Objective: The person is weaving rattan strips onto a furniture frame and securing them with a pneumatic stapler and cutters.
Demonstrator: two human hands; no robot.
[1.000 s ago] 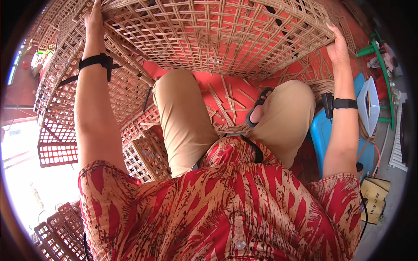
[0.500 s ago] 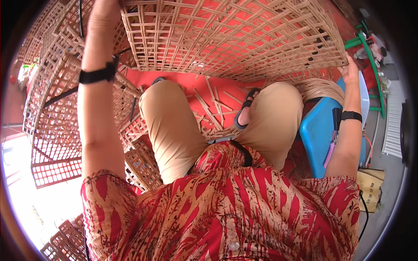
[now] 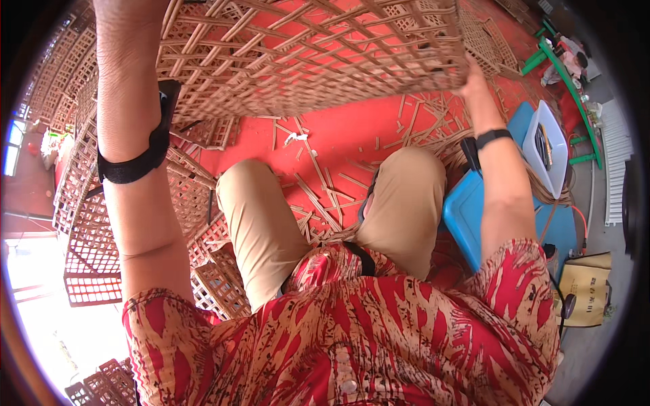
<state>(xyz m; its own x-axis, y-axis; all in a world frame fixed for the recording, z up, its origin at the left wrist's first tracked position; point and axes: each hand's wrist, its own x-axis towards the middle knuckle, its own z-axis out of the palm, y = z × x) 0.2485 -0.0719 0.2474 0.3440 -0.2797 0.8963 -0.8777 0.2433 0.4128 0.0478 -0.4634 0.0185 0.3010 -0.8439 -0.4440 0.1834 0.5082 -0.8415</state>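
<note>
A large openwork wicker panel [image 3: 318,61] of woven tan strips is raised above my knees, tilted, its lower edge blurred by motion. My right hand [image 3: 472,80] grips its right lower corner, fingers curled around the edge. My left hand [image 3: 130,8] reaches up to the panel's left side at the top of the picture; its fingers lie outside the frame, so its hold cannot be seen. Through the panel's gaps the red floor covering [image 3: 338,142] shows.
Stacked wicker lattice pieces [image 3: 95,203] stand on the left. Cut cane strips [image 3: 325,196] litter the floor between my knees. On the right are a blue stool [image 3: 467,206], a white plastic bin [image 3: 547,149] holding tools, a green metal frame [image 3: 575,95] and a tan bag [image 3: 583,291].
The wicker panel has swung left and tilted, its right corner moving inward with my right hand. My left arm has shifted left. The white bin and more floor strips now show.
</note>
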